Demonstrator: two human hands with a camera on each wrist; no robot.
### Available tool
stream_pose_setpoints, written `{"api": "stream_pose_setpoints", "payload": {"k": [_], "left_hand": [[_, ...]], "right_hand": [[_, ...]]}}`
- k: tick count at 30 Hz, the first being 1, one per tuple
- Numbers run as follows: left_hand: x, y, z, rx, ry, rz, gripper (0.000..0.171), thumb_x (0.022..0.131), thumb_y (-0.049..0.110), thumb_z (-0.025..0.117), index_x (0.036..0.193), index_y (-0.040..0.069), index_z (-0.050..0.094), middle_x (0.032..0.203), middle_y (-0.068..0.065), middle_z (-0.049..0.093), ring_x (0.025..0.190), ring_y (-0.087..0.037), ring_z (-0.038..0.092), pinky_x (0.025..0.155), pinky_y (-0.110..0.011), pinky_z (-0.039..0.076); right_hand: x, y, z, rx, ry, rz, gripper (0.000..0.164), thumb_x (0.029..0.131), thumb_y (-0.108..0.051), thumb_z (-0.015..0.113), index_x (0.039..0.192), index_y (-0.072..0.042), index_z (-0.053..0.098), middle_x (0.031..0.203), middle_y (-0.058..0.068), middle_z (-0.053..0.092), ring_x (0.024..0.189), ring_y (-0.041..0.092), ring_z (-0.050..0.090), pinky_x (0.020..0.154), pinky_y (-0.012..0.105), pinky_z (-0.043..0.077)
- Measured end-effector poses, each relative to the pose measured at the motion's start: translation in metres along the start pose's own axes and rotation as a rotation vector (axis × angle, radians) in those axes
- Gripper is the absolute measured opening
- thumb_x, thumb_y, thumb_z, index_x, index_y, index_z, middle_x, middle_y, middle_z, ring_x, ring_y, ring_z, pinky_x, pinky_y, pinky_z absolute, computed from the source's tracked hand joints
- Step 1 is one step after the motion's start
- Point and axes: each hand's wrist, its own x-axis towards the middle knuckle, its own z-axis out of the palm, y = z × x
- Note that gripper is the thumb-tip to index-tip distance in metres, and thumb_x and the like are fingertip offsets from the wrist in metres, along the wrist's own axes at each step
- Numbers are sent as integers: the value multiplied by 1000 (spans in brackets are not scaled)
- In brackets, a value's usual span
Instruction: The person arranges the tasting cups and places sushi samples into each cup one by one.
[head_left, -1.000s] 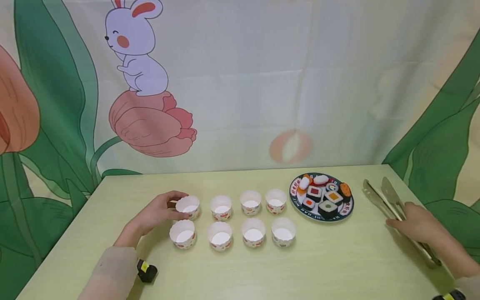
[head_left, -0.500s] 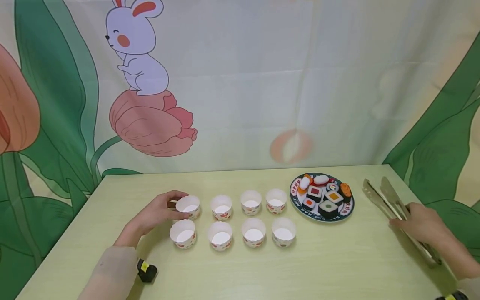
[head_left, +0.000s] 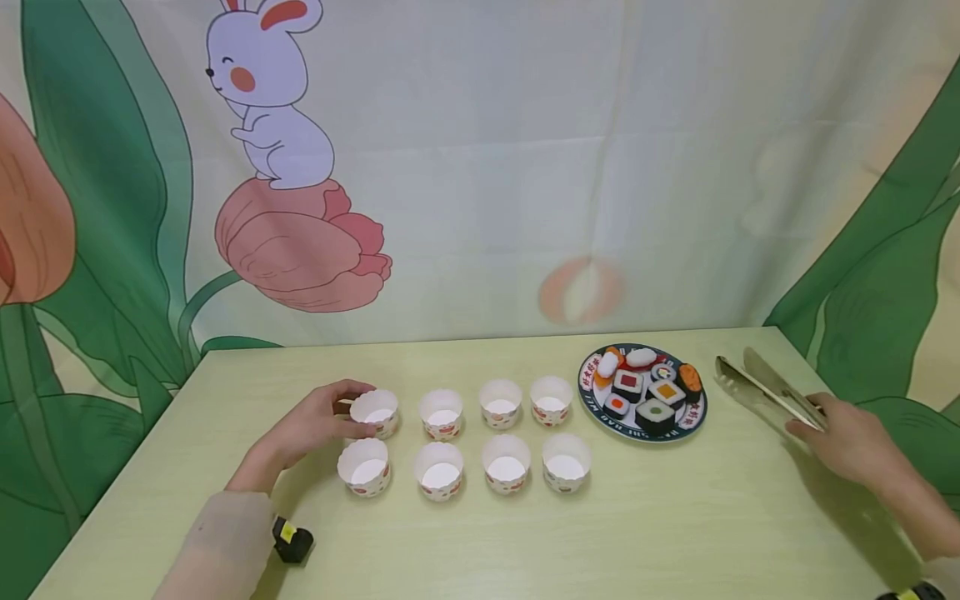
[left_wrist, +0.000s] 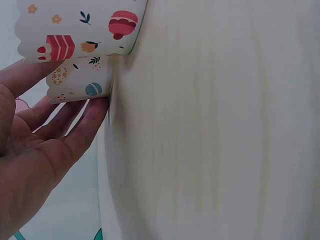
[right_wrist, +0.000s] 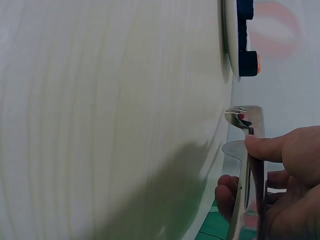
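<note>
My left hand [head_left: 318, 421] holds the white, scallop-rimmed paper baking cup [head_left: 375, 413] at the back left, thumb on the near side and fingers on the far side. In the left wrist view its fingers touch that cup [left_wrist: 82, 82], and the front-left cup [left_wrist: 82, 27] partly covers the thumb. My right hand [head_left: 858, 442] grips metal serving tongs [head_left: 776, 392] by their arms, raised off the table at the right. The tongs' tips stand apart with nothing between them, pointing toward the back. In the right wrist view the thumb presses one arm of the tongs [right_wrist: 256, 182].
Several more paper cups [head_left: 506, 464] stand in two rows, white inside. Right of them is a round plate [head_left: 626, 430] bearing several toy-like sushi pieces [head_left: 655, 417]. A printed curtain [head_left: 465, 208] hangs behind the pale table [head_left: 675, 525].
My right hand has lifted the tongs off the table and shifted them slightly toward the back left. The left hand, cups and plate stay in place.
</note>
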Motion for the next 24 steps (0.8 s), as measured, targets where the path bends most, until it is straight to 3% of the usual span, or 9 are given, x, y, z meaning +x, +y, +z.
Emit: {"api": "stream_pose_setpoints", "payload": {"k": [3, 10, 24], "left_hand": [[0, 0, 0, -3, -1, 3, 67, 88, 19, 84, 142, 1, 50, 134, -15, 56, 120, -33, 54, 96, -40, 51], [1, -1, -1, -13, -3, 8, 67, 87, 19, 84, 142, 0, 51, 134, -16, 56, 119, -33, 54, 94, -39, 51], [0, 1, 0, 10, 1, -2, 67, 88, 21, 83, 143, 1, 50, 135, -15, 55, 121, -33, 53, 97, -41, 51]], "right_hand": [[0, -3, -2, 0, 8, 22, 55, 104, -23, 62, 126, 24, 44, 94, 32, 63, 81, 43, 61, 66, 53, 47], [-4, -13, -4, 46, 26, 60, 63, 105, -36, 58, 128, 22, 48, 76, 7, 59, 60, 22, 51, 53, 37, 40], [-10, -30, -11, 44, 95, 51, 52, 99, -30, 62, 122, 16, 59, 74, 3, 62, 63, 20, 50, 54, 36, 39]]}}
